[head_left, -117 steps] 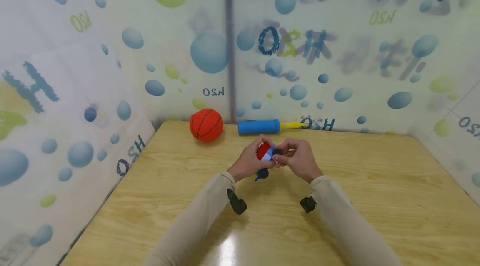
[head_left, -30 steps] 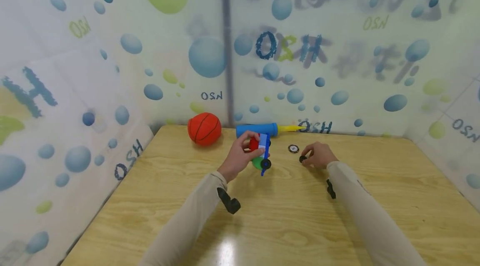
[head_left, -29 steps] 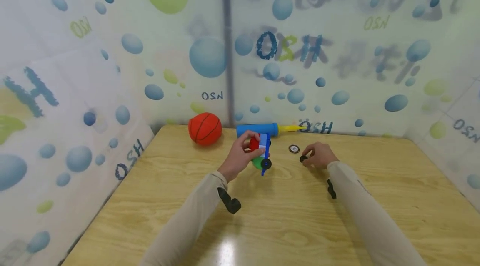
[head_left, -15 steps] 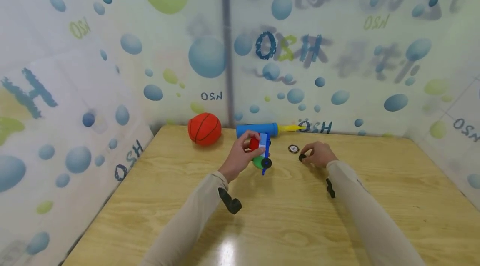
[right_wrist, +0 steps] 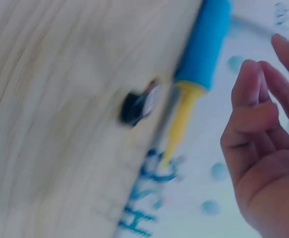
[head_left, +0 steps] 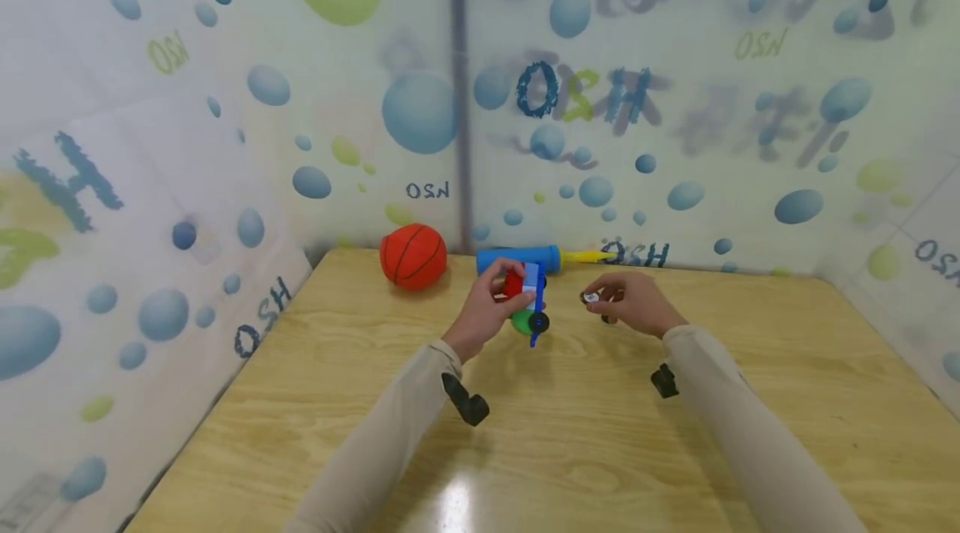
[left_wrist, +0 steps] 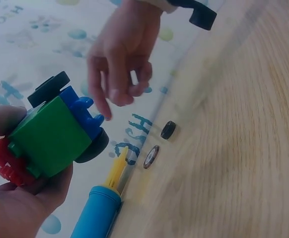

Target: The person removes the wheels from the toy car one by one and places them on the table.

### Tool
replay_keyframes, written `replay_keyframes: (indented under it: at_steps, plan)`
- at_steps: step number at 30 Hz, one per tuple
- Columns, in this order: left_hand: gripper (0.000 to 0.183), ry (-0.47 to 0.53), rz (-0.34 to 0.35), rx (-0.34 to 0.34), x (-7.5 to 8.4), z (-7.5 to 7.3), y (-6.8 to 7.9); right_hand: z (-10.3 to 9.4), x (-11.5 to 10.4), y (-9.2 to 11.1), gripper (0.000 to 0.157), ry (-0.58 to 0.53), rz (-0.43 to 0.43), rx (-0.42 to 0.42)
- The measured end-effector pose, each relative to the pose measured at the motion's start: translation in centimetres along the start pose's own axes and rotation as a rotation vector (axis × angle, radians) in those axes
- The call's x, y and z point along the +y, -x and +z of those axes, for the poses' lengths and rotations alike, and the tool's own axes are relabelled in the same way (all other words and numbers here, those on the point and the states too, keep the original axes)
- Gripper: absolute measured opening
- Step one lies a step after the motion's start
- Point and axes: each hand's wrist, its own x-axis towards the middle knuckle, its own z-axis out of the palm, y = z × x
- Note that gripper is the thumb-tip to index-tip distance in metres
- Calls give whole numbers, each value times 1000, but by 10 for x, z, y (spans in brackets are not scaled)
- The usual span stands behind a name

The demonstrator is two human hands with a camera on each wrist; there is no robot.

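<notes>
1. The left hand [head_left: 483,312] is clamped around a block-built toy vehicle [left_wrist: 50,135], its thumb on one side and its fingers on the other.
2. The toy is held up above the worktop [head_left: 375,416], in front of the far edge and a little left of that edge's middle. It has a green block, red parts and a blue base with black wheels; blue pegs stick out at one end.
3. The right hand [head_left: 637,299] is raised above the worktop near the middle of the far edge. Its fingers are loosely bent with the thumb apart from them, and it grips nothing.
4. Under the right hand, a disc [left_wrist: 151,157] with a pale centre and a dark rim lies on the worktop. A small black round piece [left_wrist: 168,130] lies just beside it, nearer the right edge. The wrist views show both well apart from the fingertips.
5. A pump [head_left: 517,259] with a blue barrel and yellow nozzle lies along the far edge, the nozzle pointing toward the far right corner.
6. A red ball [head_left: 414,256] with black seam lines sits near the far left corner, beside the pump's barrel end.
7. Bubble-printed walls [head_left: 345,108] stand behind the far edge and along the sides.
</notes>
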Motion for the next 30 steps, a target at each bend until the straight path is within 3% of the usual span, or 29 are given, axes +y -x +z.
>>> replay_keyframes:
  at_steps: [7,15,20,30]
  plan:
    - [27,-1,-1,13,1,1,0,4,-32,10,23,-82,-150,-32]
    - [26,-18,1,28,0,1,-2,15,-50,16,26,-162,-256,-79]
    - [27,9,35,39,-1,1,-2,25,-54,16,30,-211,-281,-103]
    - [25,51,59,74,-3,4,1,38,-59,13,29,-253,-247,-132]
